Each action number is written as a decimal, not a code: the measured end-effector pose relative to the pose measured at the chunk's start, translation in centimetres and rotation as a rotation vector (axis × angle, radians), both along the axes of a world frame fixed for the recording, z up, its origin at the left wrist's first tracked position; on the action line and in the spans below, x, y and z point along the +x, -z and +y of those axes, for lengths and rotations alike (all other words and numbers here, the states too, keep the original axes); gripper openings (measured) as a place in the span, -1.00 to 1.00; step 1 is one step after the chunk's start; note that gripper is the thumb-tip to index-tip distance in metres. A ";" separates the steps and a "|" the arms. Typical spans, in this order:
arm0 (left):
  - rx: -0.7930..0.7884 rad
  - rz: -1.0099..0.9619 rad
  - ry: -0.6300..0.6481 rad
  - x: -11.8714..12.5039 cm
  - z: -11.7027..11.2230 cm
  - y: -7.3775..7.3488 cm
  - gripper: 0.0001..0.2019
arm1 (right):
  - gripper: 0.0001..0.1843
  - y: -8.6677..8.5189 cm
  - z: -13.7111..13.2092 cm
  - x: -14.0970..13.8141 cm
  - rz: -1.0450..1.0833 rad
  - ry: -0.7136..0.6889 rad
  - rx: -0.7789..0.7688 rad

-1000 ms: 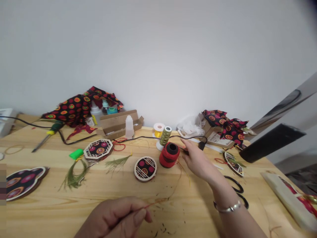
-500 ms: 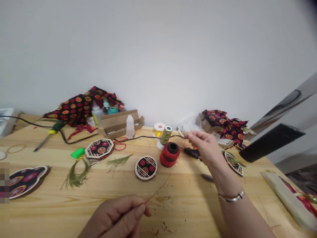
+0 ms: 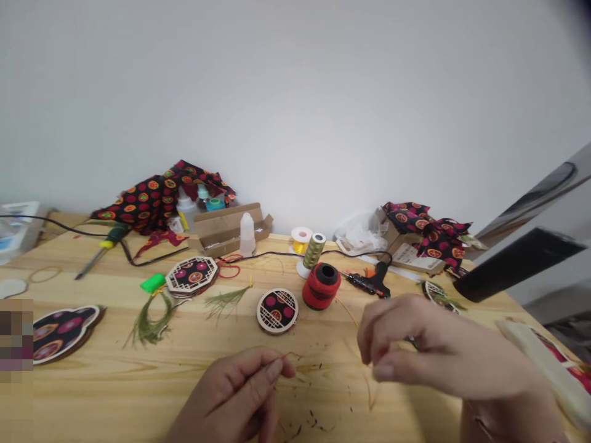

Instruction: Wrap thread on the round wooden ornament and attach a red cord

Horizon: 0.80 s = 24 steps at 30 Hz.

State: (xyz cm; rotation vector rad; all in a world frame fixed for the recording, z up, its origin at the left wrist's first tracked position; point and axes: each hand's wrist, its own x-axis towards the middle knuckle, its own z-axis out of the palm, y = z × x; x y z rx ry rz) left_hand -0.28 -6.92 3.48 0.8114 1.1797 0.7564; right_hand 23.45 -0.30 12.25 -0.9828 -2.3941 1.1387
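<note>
Low in the middle of the view, my left hand (image 3: 244,391) pinches a thin red thread (image 3: 292,354) between thumb and forefinger; a short end sticks out past the fingertips. To its right is my right hand (image 3: 429,351), back of the hand up, fingers curled and the thumb drawn in near them. What its fingers hold, if anything, I cannot make out. Beyond both hands stands a red thread spool (image 3: 322,287) with a black core. Left of the spool lies a round patterned ornament (image 3: 277,311) with a pale lattice frame.
Behind the spool are a green thread cone (image 3: 314,251) and a yellow spool (image 3: 301,240). A black glue gun (image 3: 372,282) lies right of them. To the left are an octagonal ornament (image 3: 192,275), green tassels (image 3: 152,317) and a screwdriver (image 3: 102,249). A black tube (image 3: 517,264) leans at right.
My right hand has come back from the rear of the table, near the glue gun, toward my left hand. The thread no longer stretches from my left hand toward the spool.
</note>
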 end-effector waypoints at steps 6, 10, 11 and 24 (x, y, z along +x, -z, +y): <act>0.107 0.088 0.164 0.7 1.1 -0.9 -0.68 | -0.77 3.4 -1.0 -2.8 0.166 0.339 0.304; 0.218 0.105 0.302 1.8 2.6 -2.4 -0.72 | -0.51 3.8 -1.3 -4.9 0.336 0.067 -0.029; 0.231 0.075 0.327 2.0 3.2 -2.6 -0.74 | -0.52 3.9 -1.2 -5.1 0.325 0.035 -0.096; 0.019 -0.085 0.304 0.1 7.9 1.0 -0.79 | -0.81 8.3 2.2 -3.8 0.120 0.351 -0.082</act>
